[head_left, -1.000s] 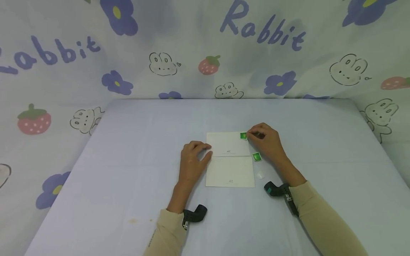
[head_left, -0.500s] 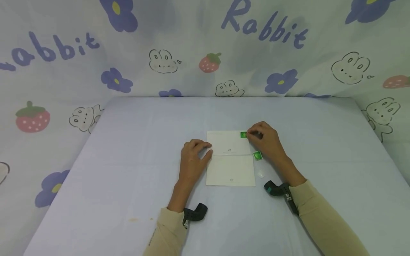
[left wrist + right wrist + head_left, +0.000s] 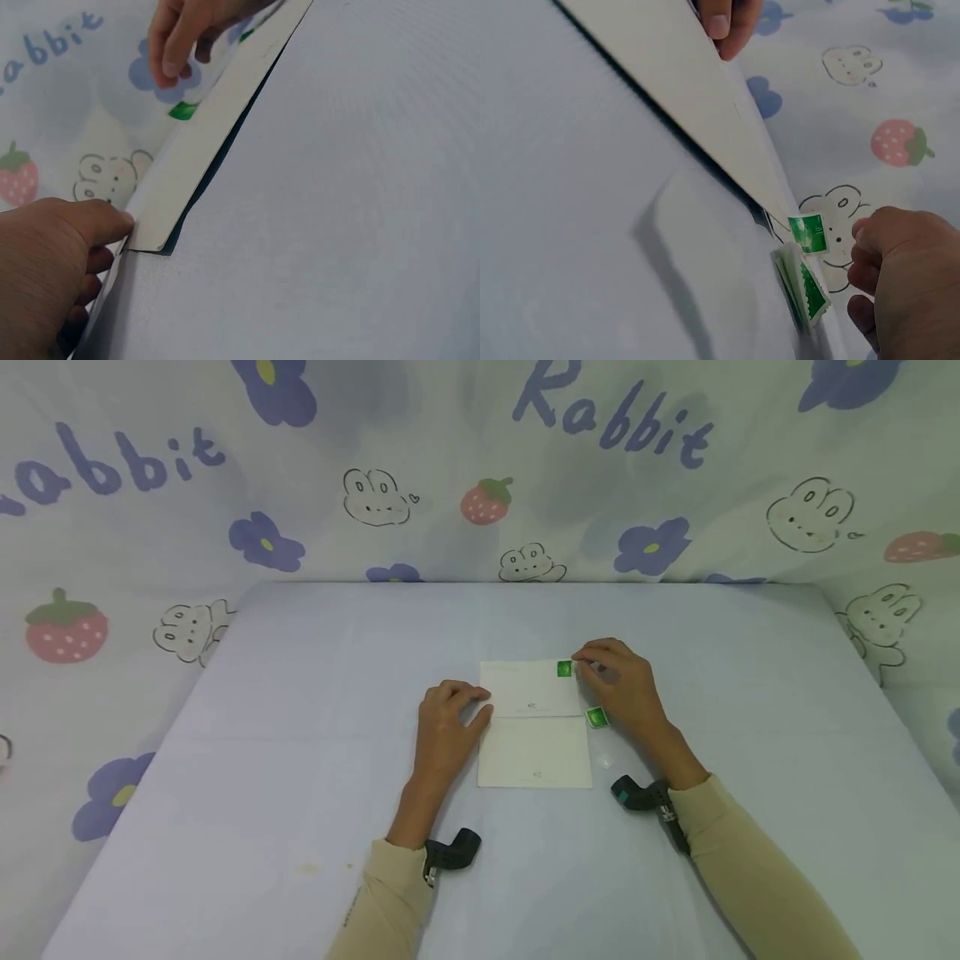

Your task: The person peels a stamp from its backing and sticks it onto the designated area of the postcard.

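Observation:
Two cream rectangular sheets [image 3: 525, 689], possibly cards or envelopes, lie one above the other on the table, each with a small printed mark. A green postage stamp [image 3: 564, 668] lies at the upper sheet's top right corner. My right hand [image 3: 618, 685] is just right of that stamp, fingers bent; the right wrist view shows a gap between its fingertips [image 3: 861, 229] and the stamp. A small stack of green stamps [image 3: 802, 289] lies beside the sheets, below that hand. My left hand [image 3: 446, 727] rests thumb and forefinger at the sheets' left edge.
A small clear piece [image 3: 604, 762], perhaps plastic film, lies right of the lower sheet. Each wrist carries a black camera mount [image 3: 453, 850]. The white-covered table [image 3: 262, 735] meets a rabbit-print cloth [image 3: 435, 435] at its back and sides.
My right fingers have let go of the stamp's edge and shifted slightly up, leaving the stamp on the upper sheet. My left hand keeps its place; the head view has tilted slightly.

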Demonstrator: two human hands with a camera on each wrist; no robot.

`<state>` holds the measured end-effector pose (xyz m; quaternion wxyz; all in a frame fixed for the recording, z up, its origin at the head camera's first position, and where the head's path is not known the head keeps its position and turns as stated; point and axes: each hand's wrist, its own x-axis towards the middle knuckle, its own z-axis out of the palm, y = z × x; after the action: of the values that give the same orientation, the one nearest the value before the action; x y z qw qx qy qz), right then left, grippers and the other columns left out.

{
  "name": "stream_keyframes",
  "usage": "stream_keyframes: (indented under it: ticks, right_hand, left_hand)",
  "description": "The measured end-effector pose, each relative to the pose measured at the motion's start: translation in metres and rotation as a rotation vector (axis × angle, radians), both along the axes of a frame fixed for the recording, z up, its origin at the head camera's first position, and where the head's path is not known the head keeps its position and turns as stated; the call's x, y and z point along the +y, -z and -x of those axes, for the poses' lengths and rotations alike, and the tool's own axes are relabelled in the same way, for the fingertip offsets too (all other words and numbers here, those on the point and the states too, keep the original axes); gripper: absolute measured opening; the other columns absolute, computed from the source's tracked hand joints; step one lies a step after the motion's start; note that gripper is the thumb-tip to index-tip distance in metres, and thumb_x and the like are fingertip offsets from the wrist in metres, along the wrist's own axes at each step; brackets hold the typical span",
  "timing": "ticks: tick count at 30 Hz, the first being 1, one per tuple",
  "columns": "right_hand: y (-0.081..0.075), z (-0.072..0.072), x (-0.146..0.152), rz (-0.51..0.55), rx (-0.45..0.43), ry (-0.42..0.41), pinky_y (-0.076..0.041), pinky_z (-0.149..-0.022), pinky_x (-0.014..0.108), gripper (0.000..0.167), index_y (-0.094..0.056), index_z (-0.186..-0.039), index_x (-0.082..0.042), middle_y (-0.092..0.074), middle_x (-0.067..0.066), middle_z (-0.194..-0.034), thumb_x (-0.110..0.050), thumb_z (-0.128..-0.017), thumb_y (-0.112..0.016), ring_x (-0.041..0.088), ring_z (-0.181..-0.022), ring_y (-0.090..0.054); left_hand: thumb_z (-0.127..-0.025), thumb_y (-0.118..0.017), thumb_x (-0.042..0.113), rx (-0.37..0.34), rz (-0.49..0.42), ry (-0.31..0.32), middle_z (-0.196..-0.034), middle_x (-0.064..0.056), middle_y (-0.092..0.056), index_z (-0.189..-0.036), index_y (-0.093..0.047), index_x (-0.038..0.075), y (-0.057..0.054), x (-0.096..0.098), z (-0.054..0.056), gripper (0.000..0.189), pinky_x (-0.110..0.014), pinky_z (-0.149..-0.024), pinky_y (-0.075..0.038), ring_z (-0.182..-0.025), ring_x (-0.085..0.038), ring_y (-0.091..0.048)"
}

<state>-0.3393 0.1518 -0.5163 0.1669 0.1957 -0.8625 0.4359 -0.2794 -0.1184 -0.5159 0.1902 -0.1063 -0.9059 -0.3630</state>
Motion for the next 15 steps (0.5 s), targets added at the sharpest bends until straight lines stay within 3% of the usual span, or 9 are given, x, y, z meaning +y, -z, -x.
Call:
stream_keyframes:
  ticks: [6,15]
  right_hand:
    - [0.0023,-0.0006,-0.005,-0.058,0.076,-0.124,-0.05,-0.095,0.038,0.018,-0.078,-0.105,-0.004,-0.069,0.01,-0.115,0.0,-0.088,-0.076,0.025,-0.113,-0.058]
    - [0.007,0.0032,-0.0023,-0.128,0.078,-0.122,-0.049,-0.097,0.043,0.022,-0.076,-0.113,-0.003,-0.068,0.012,-0.119,-0.004,-0.091,-0.074,0.028,-0.116,-0.055]
  left_hand:
    - [-0.087,-0.08,0.01,-0.025,-0.001,-0.008,-0.107,-0.008,-0.063,-0.102,-0.077,0.007,-0.0001,-0.0008,0.0005,0.016,-0.046,-0.09,-0.042,-0.102,-0.03,-0.055]
    - [-0.086,-0.08,0.009,0.001,-0.01,0.007,-0.105,-0.008,-0.063,-0.101,-0.076,0.006,-0.0012,0.0008,0.0002,0.016,-0.044,-0.087,-0.042,-0.099,-0.029,-0.054]
